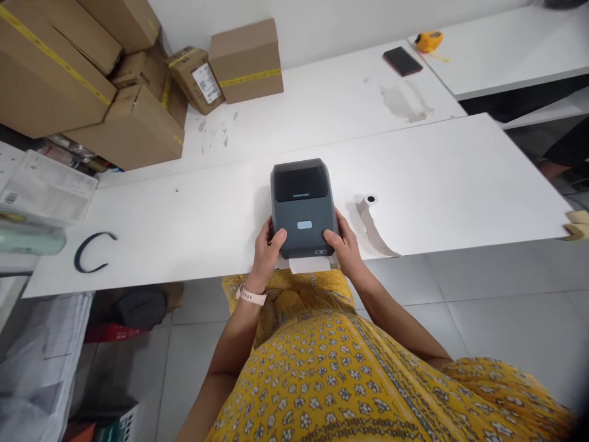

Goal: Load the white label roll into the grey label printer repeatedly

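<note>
A dark grey label printer (304, 212) with a black window on its lid is at the front edge of the white table, between my hands. White paper (310, 264) sticks out of its near side. My left hand (267, 250) grips the left side, thumb on top; a pink watch band circles that wrist. On the opposite side my right hand (344, 244) holds the printer the same way. The fingers under and behind the casing are partly hidden. Right of the printer lies a small paper roll (370, 200), its loose strip trailing to the table edge.
Cardboard boxes (247, 61) are stacked at the back left. A black headband (85, 252) lies on the left of the table (451, 184). At the back right are a phone (402, 61) and a yellow tape measure (429, 41). A green rolled item (32, 241) sits at far left.
</note>
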The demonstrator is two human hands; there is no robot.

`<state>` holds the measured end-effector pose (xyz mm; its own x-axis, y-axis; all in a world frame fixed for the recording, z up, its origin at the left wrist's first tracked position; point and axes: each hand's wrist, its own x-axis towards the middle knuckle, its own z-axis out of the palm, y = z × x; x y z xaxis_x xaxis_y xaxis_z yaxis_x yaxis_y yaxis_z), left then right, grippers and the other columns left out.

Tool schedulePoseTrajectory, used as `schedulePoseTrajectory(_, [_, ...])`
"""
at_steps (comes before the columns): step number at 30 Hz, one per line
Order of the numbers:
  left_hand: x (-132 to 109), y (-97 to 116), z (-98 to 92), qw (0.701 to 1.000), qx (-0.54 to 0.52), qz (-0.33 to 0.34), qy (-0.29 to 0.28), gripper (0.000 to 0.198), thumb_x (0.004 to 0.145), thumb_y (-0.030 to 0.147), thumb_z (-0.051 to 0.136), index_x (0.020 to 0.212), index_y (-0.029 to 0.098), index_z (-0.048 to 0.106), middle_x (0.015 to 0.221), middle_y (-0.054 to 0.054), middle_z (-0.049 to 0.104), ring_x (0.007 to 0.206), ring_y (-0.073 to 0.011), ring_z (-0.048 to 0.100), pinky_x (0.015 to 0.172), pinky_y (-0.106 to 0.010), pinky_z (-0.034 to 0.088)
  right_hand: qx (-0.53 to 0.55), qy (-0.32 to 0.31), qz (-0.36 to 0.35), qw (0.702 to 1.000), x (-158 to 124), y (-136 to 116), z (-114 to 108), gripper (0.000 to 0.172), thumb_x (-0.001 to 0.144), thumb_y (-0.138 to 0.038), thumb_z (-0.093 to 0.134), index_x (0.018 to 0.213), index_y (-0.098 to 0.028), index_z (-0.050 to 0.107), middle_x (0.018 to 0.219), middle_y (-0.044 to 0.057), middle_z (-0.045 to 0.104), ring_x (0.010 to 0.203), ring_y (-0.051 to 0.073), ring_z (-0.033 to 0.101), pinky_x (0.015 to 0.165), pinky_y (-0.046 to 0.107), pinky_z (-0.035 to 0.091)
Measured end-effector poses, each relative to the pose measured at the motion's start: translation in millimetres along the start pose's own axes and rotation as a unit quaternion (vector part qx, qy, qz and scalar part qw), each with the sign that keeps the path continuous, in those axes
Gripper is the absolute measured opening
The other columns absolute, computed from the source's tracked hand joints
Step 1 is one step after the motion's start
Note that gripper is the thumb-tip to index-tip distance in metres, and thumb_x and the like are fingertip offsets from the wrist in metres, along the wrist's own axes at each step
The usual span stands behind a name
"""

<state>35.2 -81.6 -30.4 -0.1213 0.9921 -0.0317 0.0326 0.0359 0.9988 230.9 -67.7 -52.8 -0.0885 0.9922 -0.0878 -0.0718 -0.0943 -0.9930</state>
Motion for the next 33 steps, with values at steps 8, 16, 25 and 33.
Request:
schedulePoseTrajectory(8, [6, -4, 1.8, 1.000, 0.006, -0.011, 0.029, 0.073, 0.084, 0.061, 0.066, 0.140, 0.015, 0.058, 0.143, -0.016, 0.063, 0.134, -0.0328, 0.059, 0.110, -0.045, 0.050, -0.012, 0.006, -0.002, 1.000, 2, 4, 2, 0.088, 0.082, -0.068, 0.061, 0.157, -0.028, 0.036, 0.166, 0.007, 0.040, 0.153, 0.034, 0.037, 0.128, 0.054, 0.031])
schedulePoseTrajectory(16, [-66, -15, 4.4, 0.991, 0.075, -0.005, 0.110, 0.055, 0.099, 0.056, 0.047, 0.143, 0.025, 0.053, 0.157, -0.009, 0.051, 0.144, -0.0227, 0.049, 0.113, -0.036, 0.046, -0.172, 0.103, -0.194, 0.960, -5, -3, 22, 0.067, 0.098, -0.049, 0.038, 0.161, -0.034, 0.023, 0.171, 0.004, 0.025, 0.158, 0.029, 0.025, 0.128, 0.057, 0.028])
schedulePoseTrajectory(25, [-82, -33, 8.1, 0.995, -0.037, -0.089, -0.030, 0.046, 0.078, 0.062, 0.071, 0.088, 0.017, 0.072, 0.097, -0.010, 0.077, 0.096, -0.0237, 0.070, 0.088, -0.037, 0.054, -0.243, 0.062, -0.283, 0.926, -3, -15, 19, 0.049, 0.100, -0.057, 0.040, 0.131, -0.030, 0.065, 0.158, 0.006, 0.050, 0.154, 0.027, 0.034, 0.129, 0.055, 0.024])
schedulePoseTrajectory(33, [-56, -33, 25.0, 0.984, -0.124, -0.123, -0.025, 0.044, 0.061, 0.055, 0.085, 0.072, 0.014, 0.073, 0.075, -0.005, 0.072, 0.082, -0.0201, 0.067, 0.083, -0.036, 0.056, -0.259, 0.082, -0.300, 0.915, -2, -11, 21, 0.053, 0.101, -0.056, 0.041, 0.140, -0.025, 0.058, 0.157, 0.010, 0.052, 0.152, 0.024, 0.039, 0.129, 0.049, 0.027])
